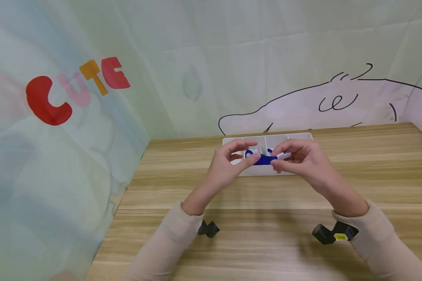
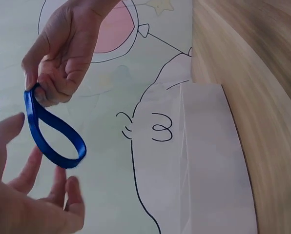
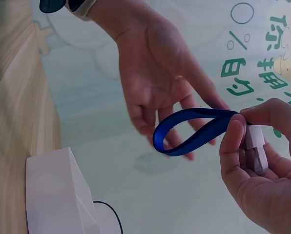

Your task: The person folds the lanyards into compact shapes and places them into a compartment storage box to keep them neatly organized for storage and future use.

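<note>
A flat blue strap loop (image 1: 265,160) hangs between the two hands above a white divided box. My right hand (image 1: 306,158) pinches the joined end of the loop between thumb and forefinger. From that end a white plug-like piece (image 3: 255,139) sticks out against the curled fingers. My left hand (image 1: 223,164) is beside the loop's rounded end, its fingers spread. In the left wrist view the blue band (image 2: 62,127) runs close to the left fingertips; whether they touch it I cannot tell.
The white box (image 1: 228,171) with several compartments stands at the table's back edge, its inside partly hidden by the hands. A wood-grain table (image 1: 260,242) lies beneath. Printed cloth (image 1: 197,47) hangs behind and on the left.
</note>
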`<action>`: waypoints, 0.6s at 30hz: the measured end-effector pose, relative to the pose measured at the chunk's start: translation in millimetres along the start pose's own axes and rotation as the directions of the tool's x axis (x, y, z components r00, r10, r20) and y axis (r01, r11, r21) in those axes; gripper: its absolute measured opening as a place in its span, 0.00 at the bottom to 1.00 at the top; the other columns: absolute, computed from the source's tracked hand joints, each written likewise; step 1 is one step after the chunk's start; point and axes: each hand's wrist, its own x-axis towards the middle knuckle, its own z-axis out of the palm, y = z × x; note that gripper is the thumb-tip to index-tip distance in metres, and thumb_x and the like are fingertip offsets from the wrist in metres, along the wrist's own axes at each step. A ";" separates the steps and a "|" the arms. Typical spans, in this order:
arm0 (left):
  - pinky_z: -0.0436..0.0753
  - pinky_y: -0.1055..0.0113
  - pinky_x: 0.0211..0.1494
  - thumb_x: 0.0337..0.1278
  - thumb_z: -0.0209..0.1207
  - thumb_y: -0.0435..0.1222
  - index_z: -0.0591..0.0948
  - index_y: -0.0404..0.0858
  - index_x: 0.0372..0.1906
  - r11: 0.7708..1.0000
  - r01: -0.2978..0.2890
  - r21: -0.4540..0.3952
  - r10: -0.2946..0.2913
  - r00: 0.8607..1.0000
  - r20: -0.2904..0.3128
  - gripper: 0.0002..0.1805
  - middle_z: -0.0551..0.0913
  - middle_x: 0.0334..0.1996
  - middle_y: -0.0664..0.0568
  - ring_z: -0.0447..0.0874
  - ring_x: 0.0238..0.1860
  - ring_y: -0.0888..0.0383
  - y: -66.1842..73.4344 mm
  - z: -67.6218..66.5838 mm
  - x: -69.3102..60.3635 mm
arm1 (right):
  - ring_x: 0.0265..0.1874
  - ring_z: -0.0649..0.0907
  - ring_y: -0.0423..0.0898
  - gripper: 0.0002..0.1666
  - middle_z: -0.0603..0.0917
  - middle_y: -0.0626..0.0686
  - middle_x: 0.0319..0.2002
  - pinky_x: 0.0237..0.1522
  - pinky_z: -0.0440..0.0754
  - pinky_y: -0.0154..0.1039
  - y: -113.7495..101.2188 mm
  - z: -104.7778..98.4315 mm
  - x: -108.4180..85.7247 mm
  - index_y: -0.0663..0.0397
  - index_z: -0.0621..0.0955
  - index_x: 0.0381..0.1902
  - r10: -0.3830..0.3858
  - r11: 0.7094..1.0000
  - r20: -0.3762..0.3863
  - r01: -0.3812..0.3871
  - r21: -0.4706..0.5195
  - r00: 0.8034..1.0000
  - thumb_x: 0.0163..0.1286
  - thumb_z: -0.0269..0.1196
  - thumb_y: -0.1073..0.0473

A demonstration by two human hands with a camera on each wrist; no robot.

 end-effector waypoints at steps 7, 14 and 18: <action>0.79 0.61 0.60 0.69 0.61 0.35 0.79 0.38 0.63 0.973 0.119 -0.200 -0.081 0.979 0.188 0.20 0.81 0.58 0.45 0.82 0.56 0.53 -8.3 -5.9 2.1 | 0.26 0.85 0.44 0.09 0.86 0.53 0.30 0.33 0.86 0.36 -1.6 -1.9 -0.2 0.60 0.84 0.37 -0.043 0.993 0.007 0.042 0.107 0.999 0.62 0.67 0.76; 0.80 0.56 0.60 0.70 0.59 0.31 0.77 0.31 0.63 0.954 0.153 -0.256 -0.095 0.970 0.224 0.20 0.82 0.56 0.40 0.84 0.53 0.51 -9.3 -7.7 1.7 | 0.26 0.85 0.44 0.10 0.86 0.53 0.31 0.34 0.86 0.36 -1.6 -3.9 -0.6 0.60 0.84 0.37 -0.054 0.987 0.010 0.052 0.151 0.998 0.61 0.67 0.77; 0.79 0.51 0.59 0.68 0.60 0.30 0.79 0.30 0.60 0.949 0.174 -0.262 -0.124 0.972 0.199 0.18 0.83 0.54 0.42 0.85 0.50 0.51 -9.8 -7.7 1.4 | 0.26 0.85 0.44 0.10 0.85 0.52 0.31 0.34 0.86 0.36 -1.3 -4.9 -1.1 0.61 0.84 0.37 -0.063 0.986 0.011 0.061 0.156 0.998 0.62 0.66 0.77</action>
